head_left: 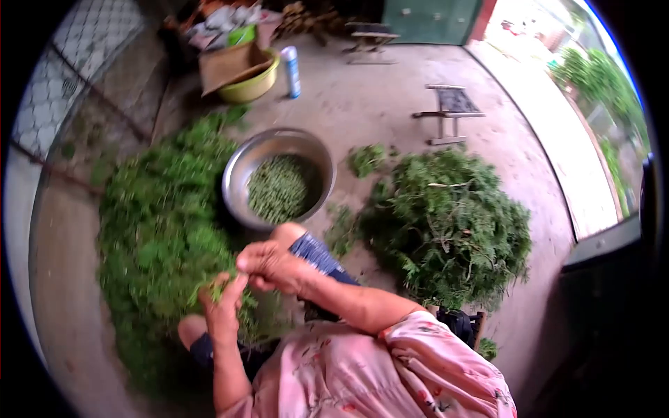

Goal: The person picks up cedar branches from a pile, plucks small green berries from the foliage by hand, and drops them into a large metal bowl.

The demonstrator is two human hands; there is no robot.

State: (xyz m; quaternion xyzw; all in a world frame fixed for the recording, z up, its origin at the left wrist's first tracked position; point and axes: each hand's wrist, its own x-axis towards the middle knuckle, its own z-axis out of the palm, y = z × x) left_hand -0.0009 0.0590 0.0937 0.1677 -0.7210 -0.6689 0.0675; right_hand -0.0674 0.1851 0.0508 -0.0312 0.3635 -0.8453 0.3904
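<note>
My left hand [224, 315] is closed on a small green sprig [215, 291], held above my lap. Close beside it, fingertips almost meeting, my right hand [273, 266] is pinched together; whatever lies between its fingers is too small to make out. Just beyond the hands stands a wide metal basin [238, 174] holding many small green berries [280, 187]. To the left, a large heap of leafy green branches [164, 230] reaches up to my knee. Another pile of cut branches [453, 223], darker green, lies on the right.
A yellow-green tub [252, 87] with cardboard [230, 68] in it stands at the back, next to a blue-and-white spray can [291, 73]. A folding stool [456, 101] sits back right, and another stool [371, 31] near the green door [432, 19]. Loose sprigs [367, 160] lie on the concrete floor.
</note>
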